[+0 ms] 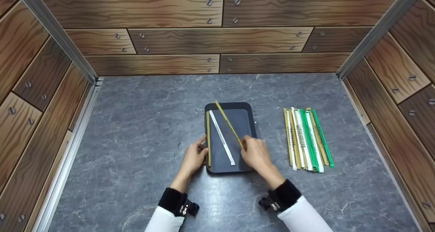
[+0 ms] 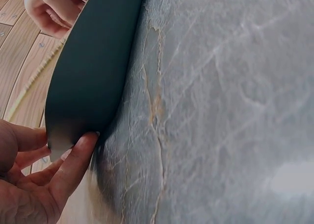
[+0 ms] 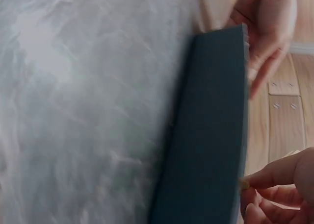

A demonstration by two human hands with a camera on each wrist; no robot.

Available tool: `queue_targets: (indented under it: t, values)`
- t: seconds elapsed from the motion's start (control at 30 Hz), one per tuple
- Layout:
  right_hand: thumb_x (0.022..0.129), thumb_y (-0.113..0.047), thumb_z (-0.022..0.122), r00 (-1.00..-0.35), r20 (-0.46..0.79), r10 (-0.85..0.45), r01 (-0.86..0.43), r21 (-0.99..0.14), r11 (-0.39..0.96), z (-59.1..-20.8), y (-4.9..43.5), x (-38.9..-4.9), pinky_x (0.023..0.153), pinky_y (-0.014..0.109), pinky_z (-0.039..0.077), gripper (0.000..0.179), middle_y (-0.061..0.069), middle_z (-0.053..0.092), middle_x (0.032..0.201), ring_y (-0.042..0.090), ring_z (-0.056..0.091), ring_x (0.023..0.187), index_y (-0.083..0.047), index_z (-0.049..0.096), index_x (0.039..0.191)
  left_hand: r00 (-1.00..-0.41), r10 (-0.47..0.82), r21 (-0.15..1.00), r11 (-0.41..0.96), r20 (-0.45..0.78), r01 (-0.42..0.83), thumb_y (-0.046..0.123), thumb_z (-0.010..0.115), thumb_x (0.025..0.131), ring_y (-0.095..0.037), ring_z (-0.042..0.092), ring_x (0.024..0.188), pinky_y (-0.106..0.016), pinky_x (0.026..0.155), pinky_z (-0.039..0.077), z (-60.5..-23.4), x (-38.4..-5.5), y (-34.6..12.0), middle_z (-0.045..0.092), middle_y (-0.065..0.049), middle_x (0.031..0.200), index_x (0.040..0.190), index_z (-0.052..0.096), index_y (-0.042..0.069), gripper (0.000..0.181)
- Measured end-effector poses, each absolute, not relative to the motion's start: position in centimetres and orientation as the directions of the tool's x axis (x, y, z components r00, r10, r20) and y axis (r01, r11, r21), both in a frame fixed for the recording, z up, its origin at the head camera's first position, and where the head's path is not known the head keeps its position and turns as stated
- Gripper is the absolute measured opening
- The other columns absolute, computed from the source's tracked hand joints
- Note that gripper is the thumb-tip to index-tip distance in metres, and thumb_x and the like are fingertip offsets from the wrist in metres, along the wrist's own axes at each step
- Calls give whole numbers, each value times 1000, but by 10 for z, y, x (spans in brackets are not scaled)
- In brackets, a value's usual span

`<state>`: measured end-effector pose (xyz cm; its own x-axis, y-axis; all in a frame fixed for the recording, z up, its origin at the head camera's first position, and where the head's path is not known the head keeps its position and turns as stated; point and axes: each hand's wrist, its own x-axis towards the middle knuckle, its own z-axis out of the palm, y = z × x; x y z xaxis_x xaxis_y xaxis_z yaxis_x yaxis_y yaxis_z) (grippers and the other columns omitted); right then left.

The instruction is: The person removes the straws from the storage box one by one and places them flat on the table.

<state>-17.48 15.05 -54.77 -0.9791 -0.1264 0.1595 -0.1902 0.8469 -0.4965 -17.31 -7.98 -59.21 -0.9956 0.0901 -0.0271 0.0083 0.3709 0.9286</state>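
Note:
A dark rectangular tray (image 1: 238, 106) stands upright on its base in front of me. My left hand (image 1: 194, 159) grips its left side, with thumb and fingers on either face of the wall in the left wrist view. Inside, a tan wrapped straw (image 1: 208, 137) lies along the left wall and a white wrapped straw (image 1: 221, 137) lies at a slant. Between thumb and fingers, my right hand (image 1: 256, 154) pinches the near end of another tan wrapped straw (image 1: 227, 120), which slants over the tray toward its far left corner.
To the right of the tray, a row of wrapped straws (image 1: 307, 140) in tan, white and green lies side by side on the grey marbled table (image 1: 146, 123). Wood-patterned panels (image 1: 217, 41) enclose the back and both sides.

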Motion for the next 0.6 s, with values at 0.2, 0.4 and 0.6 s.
queue_targets:
  t: [0.2, 0.4, 0.6]
  values:
    - [80, 3, 70, -987, 154, -47, -133, -616, 776, -531, 177, -174, 61, 37, 58, 12, 7, 69, 78, 22, 65, 68, -2, 70, 91, -997, 79, 922, 388, -21, 11, -1, 62, 93, -21, 67, 80, -31, 67, 58, -591, -173, -79, 69, -13, 92, 141, 52, 2, 50]
    - [82, 5, 68, -987, 159, 36, -78, -658, 749, -517, 211, -170, 67, 41, 59, 17, 14, 69, 84, 28, 66, 74, 5, 69, 99, -997, 75, 913, 407, -19, 13, 1, 63, 92, -22, 67, 85, -35, 76, 58, -591, -172, -78, 69, -12, 93, 141, 52, 3, 50]
    - [85, 5, 66, -980, 154, 130, -4, -661, 750, -509, 249, -164, 73, 47, 58, 20, 21, 69, 91, 35, 67, 82, 8, 68, 105, -997, 75, 913, 407, -21, 11, 0, 63, 92, -24, 68, 85, -36, 76, 58, -591, -173, -79, 69, -13, 93, 140, 52, 1, 49]
